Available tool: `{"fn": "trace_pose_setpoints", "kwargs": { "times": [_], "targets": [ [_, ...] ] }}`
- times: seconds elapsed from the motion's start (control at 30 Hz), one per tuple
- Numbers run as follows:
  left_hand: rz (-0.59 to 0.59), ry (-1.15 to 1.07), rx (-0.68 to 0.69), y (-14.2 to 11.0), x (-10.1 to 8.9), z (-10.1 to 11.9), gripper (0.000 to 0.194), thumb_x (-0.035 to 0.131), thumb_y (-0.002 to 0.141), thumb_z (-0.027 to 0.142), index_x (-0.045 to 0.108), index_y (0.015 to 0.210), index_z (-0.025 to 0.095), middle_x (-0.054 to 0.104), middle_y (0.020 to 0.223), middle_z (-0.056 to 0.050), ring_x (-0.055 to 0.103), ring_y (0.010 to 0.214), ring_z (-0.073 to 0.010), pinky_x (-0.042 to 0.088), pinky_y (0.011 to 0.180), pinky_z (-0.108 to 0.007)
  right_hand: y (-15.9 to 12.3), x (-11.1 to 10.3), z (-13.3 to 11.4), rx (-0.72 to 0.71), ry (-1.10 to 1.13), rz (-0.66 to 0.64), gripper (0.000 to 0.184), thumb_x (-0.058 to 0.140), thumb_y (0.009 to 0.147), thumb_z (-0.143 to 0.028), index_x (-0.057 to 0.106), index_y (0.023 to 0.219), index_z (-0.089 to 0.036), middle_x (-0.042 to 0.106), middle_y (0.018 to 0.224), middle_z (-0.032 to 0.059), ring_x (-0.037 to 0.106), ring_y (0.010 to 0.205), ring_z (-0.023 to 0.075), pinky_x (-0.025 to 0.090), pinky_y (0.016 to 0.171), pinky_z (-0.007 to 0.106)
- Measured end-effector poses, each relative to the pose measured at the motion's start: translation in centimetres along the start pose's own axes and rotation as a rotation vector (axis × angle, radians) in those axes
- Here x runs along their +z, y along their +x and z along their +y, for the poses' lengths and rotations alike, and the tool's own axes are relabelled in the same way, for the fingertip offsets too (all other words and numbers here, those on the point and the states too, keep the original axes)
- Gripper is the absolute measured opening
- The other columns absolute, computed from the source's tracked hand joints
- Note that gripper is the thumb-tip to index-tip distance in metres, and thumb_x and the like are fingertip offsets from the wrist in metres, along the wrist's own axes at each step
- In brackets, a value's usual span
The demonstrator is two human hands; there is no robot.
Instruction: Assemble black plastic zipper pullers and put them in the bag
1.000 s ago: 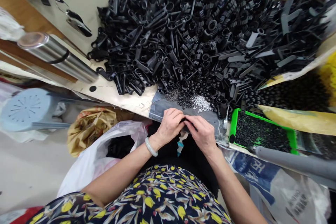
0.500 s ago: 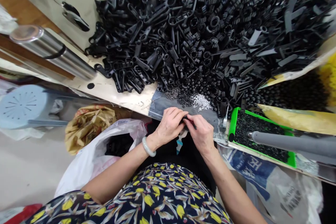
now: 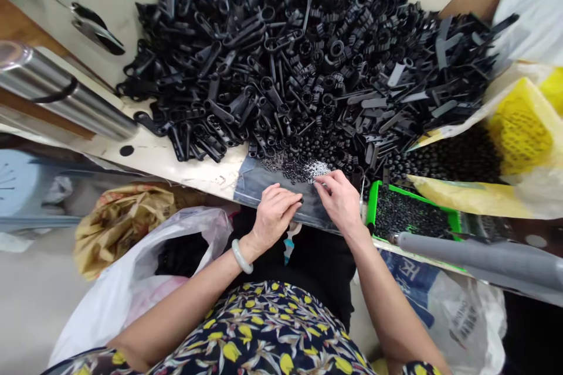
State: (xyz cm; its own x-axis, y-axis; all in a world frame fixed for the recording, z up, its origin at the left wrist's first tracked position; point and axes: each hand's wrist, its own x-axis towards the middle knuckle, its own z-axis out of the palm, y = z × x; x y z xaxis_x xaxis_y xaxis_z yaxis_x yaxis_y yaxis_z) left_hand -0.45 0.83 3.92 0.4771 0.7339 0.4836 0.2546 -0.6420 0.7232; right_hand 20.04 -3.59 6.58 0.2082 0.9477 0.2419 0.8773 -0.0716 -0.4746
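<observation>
My left hand is closed on a small black plastic part, which shows only at the fingertips; the rest of it is hidden. My right hand has its thumb and fingers pinched at the near edge of a small heap of silver metal pins. Whether a pin sits between those fingertips is too small to make out. Under both hands lies a dark grey cloth at the table's front edge. Beside the pins are tiny black pieces and a patch of small springs.
A large pile of black plastic parts covers the table behind my hands. To the right stand a green tray of small black bits and a grey cylindrical bar. A steel flask is at left; a white bag hangs below.
My hands have come apart. The right one has moved from the black part to the silver pins, while the left keeps the part. The whole view has shifted a little.
</observation>
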Motion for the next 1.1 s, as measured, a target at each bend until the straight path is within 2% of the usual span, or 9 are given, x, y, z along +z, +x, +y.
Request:
{"fn": "trace_pose_setpoints", "kwargs": {
  "times": [0.13,0.43,0.5,0.6,0.73,0.83,0.93,1.1],
  "targets": [
    [0.001,0.036,0.005,0.2,0.1,0.0,0.012,0.066,0.100,0.022,0.074,0.109,0.022,0.079,0.097,-0.003,0.072,0.098,-0.0195,0.046,0.111,-0.048,0.8,0.9,0.5,-0.041,-0.079,-0.052,0.017,0.062,0.104,-0.032,0.076,0.102,-0.024,0.069,0.098,0.0041,0.067,0.085,0.0193,0.050,0.076,0.030],
    [-0.048,0.024,-0.031,0.3,0.1,-0.1,0.008,0.071,0.097,0.022,0.072,0.105,0.022,0.079,0.100,-0.002,0.072,0.098,-0.0193,0.042,0.114,-0.048,0.4,0.5,1.1,-0.036,0.113,-0.049,0.016,0.061,0.104,-0.030,0.075,0.099,-0.024,0.068,0.097,0.0035,0.064,0.080,0.0177,0.050,0.076,0.032],
    [-0.055,0.025,-0.026,0.4,0.1,-0.1,0.008,0.071,0.097,0.023,0.071,0.105,0.022,0.079,0.100,-0.001,0.071,0.097,-0.0189,0.042,0.113,-0.047,0.1,0.3,0.6,-0.013,0.236,-0.030,0.014,0.062,0.103,-0.031,0.075,0.100,-0.024,0.069,0.100,0.0034,0.063,0.079,0.0171,0.049,0.075,0.032],
    [-0.060,0.027,-0.026,0.5,0.1,-0.1,0.006,0.071,0.097,0.024,0.071,0.103,0.022,0.079,0.100,-0.001,0.071,0.096,-0.0188,0.042,0.111,-0.046,-0.7,0.1,-0.5,0.048,0.537,-0.024,0.012,0.067,0.101,-0.033,0.075,0.099,-0.025,0.070,0.099,0.0033,0.063,0.081,0.0176,0.049,0.071,0.032],
    [-0.072,0.018,-0.053,0.7,0.0,0.2,0.005,0.070,0.097,0.023,0.071,0.102,0.023,0.080,0.099,0.000,0.071,0.095,-0.0190,0.042,0.109,-0.045,-2.2,0.5,-1.9,0.112,0.750,-0.080,0.013,0.069,0.099,-0.035,0.077,0.099,-0.025,0.071,0.097,0.0040,0.065,0.090,0.0199,0.052,0.078,0.033],
    [-0.081,-0.001,-0.069,0.7,-0.1,0.3,0.006,0.070,0.098,0.022,0.072,0.102,0.024,0.080,0.098,0.001,0.071,0.095,-0.0186,0.042,0.109,-0.045,-3.0,1.1,-2.4,0.146,0.770,-0.076,0.015,0.070,0.099,-0.036,0.079,0.099,-0.025,0.072,0.096,0.0050,0.066,0.089,0.0204,0.053,0.076,0.034],
    [-0.063,-0.013,-0.072,0.7,-0.2,0.4,0.003,0.070,0.098,0.023,0.072,0.100,0.023,0.079,0.098,0.000,0.071,0.095,-0.0184,0.041,0.110,-0.045,-3.4,1.6,-2.6,0.139,0.735,-0.015,0.013,0.071,0.098,-0.033,0.080,0.100,-0.025,0.072,0.095,0.0047,0.066,0.084,0.0192,0.053,0.071,0.033],
    [-0.045,-0.008,-0.061,0.4,0.1,0.2,0.004,0.069,0.098,0.021,0.071,0.100,0.023,0.079,0.100,0.000,0.071,0.098,-0.0188,0.042,0.112,-0.047,-3.5,1.9,-2.7,0.003,0.537,0.099,0.013,0.069,0.100,-0.026,0.080,0.106,-0.026,0.071,0.096,0.0034,0.067,0.084,0.0171,0.055,0.076,0.031]
  ]
}}
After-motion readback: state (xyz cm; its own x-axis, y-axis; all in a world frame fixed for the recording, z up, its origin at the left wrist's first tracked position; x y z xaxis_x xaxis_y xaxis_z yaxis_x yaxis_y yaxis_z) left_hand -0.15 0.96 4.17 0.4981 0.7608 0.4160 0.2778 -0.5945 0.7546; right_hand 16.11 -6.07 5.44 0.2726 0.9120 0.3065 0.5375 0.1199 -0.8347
